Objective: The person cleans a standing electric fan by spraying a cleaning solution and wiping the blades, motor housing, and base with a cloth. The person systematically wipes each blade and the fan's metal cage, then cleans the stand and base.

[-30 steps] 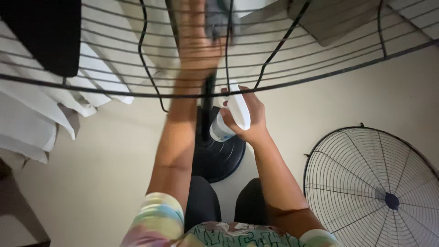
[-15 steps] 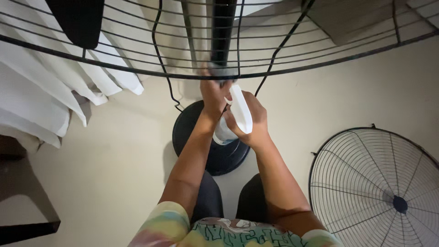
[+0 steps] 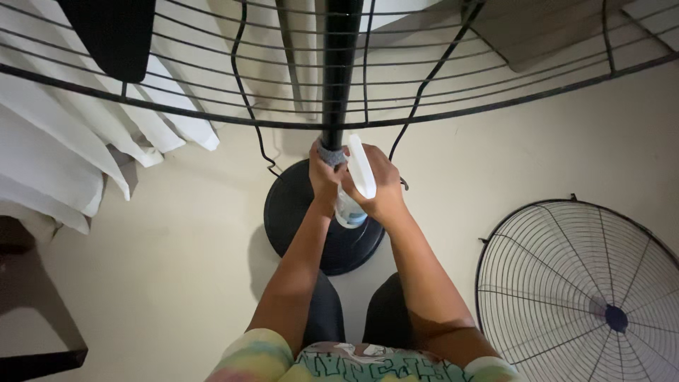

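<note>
With the left hand (image 3: pixel 324 173) clamped on a grey cloth (image 3: pixel 331 153) around the fan pole (image 3: pixel 338 71) and the right hand (image 3: pixel 378 185) gripping the spray bottle (image 3: pixel 356 185), the crowded bottle could slip.

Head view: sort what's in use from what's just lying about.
In use:
left hand pressing a grey cloth around the black fan pole
right hand holding a white spray bottle
round fan base

Lying about:
detached fan grille on the floor
white curtain
</note>
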